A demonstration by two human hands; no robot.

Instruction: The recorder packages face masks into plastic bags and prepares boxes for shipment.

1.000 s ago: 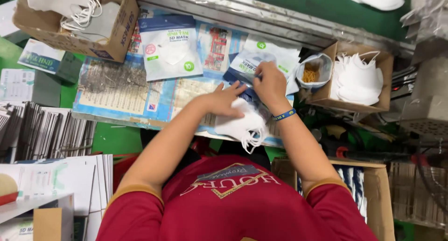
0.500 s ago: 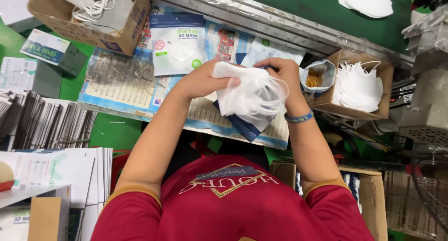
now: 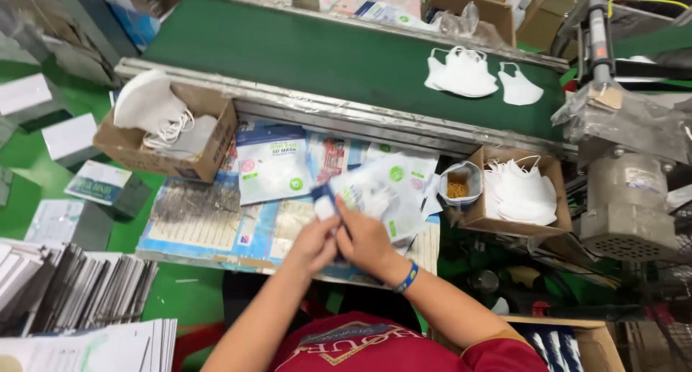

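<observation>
Both hands met on one mask pouch, just above the near edge of the desk.

The left hand [image 3: 311, 244] and right hand [image 3: 366, 238] were pressed together, pinching the lower left end of the clear mask pouch [image 3: 378, 195]. The pouch ran up and to the right, away from the hands, its far end over the desk [image 3: 194, 220], toward the small box of white masks [image 3: 520, 192]. The right hand was nearer to its body.

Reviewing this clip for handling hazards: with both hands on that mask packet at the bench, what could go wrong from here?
The packet, held between left hand and right hand, hangs over loose packets; if it slips, it may get mixed up with them. The small cup sits close to the right hand and could be knocked over.
</observation>
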